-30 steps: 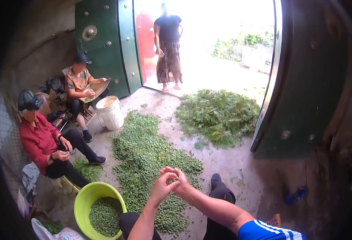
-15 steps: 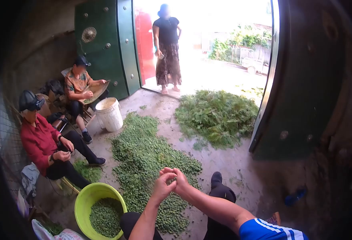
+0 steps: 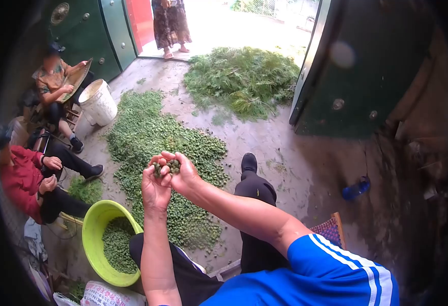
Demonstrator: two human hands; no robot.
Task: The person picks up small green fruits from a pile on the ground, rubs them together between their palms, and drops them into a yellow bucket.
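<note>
My left hand [image 3: 156,193] and my right hand [image 3: 184,177] are cupped side by side, touching, fingers curled. Several small green fruits [image 3: 173,166] lie in my right palm, and a few more show at my left fingers. Both hands hang above a long heap of the same small round green fruits [image 3: 147,122] on the floor. To the left of my knee stands a yellow-green tub [image 3: 92,239], partly filled with green fruits [image 3: 118,245].
Feathery green branches [image 3: 244,76] are piled by the doorway. A white bucket [image 3: 99,104] stands near two seated people at left; one holds a woven tray [image 3: 76,81]. Someone stands in the doorway. A printed sack [image 3: 109,296] lies below the tub, a blue object [image 3: 356,188] at right.
The view has tilted down and turned right. My hands, pressed together before, have opened into a cup, and the green fruits inside now show.
</note>
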